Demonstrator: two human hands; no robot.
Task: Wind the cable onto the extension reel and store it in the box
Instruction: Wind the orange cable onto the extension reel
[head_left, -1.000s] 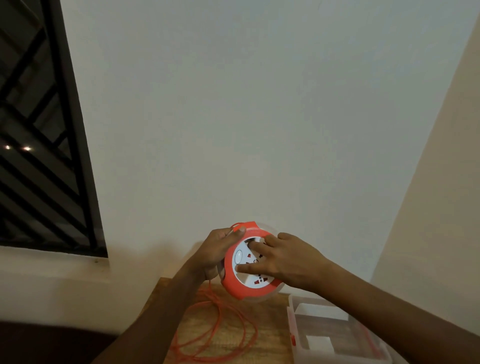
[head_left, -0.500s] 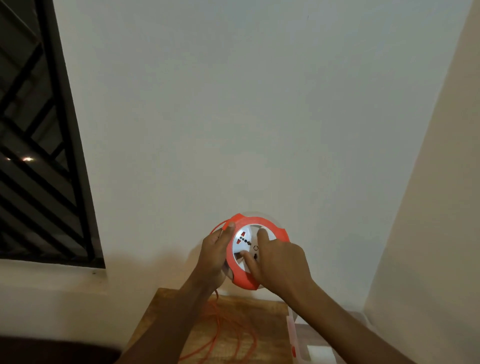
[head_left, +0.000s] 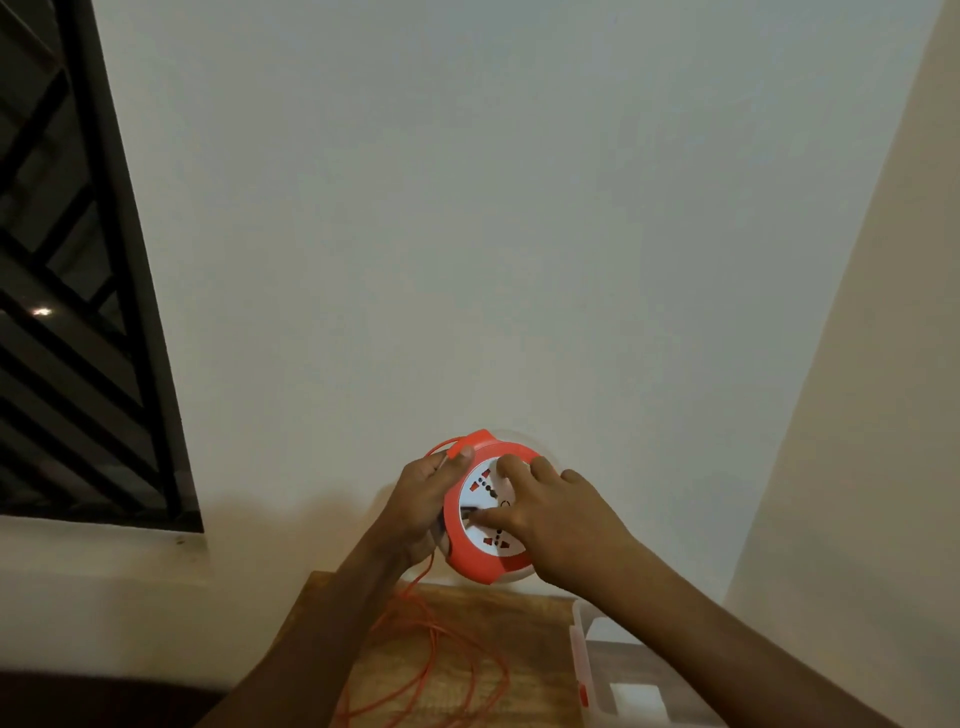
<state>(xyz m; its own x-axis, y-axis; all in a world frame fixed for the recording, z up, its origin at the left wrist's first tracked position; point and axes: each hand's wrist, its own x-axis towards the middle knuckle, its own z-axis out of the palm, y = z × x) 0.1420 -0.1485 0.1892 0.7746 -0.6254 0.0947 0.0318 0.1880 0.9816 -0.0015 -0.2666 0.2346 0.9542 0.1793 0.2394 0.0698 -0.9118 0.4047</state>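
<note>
Orange reel (head_left: 467, 558) gripped by left hand (head_left: 422, 499), right hand (head_left: 558, 522) fingers (head_left: 511, 467) on face, cable (head_left: 441, 670) loose on table (head_left: 524, 623), box (head_left: 584, 670) nr.

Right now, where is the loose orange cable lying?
In the head view the orange cable lies in loose loops on the wooden table, bottom centre, below the reel and left of the clear box.
</note>
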